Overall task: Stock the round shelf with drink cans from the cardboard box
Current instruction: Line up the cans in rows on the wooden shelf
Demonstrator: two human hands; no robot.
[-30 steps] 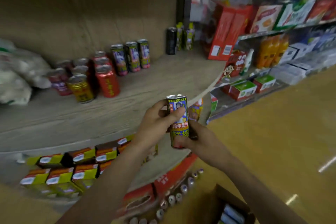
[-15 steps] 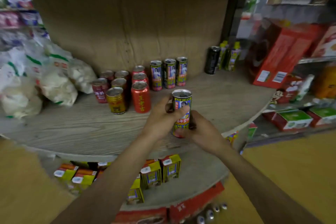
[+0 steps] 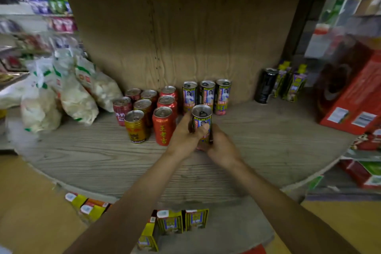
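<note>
Here, the left hand [image 3: 182, 138] and the right hand [image 3: 222, 146] both curl round one upright drink can [image 3: 201, 118], just right of the red can [image 3: 164, 128] on the round shelf [image 3: 92, 161]. Three matching cans [image 3: 207, 96] stand behind that red can's right side.

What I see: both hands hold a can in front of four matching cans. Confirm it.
Wrong count: the head view shows three matching cans in that row, not four. The left hand and right hand do hold a can in front of it.
</note>
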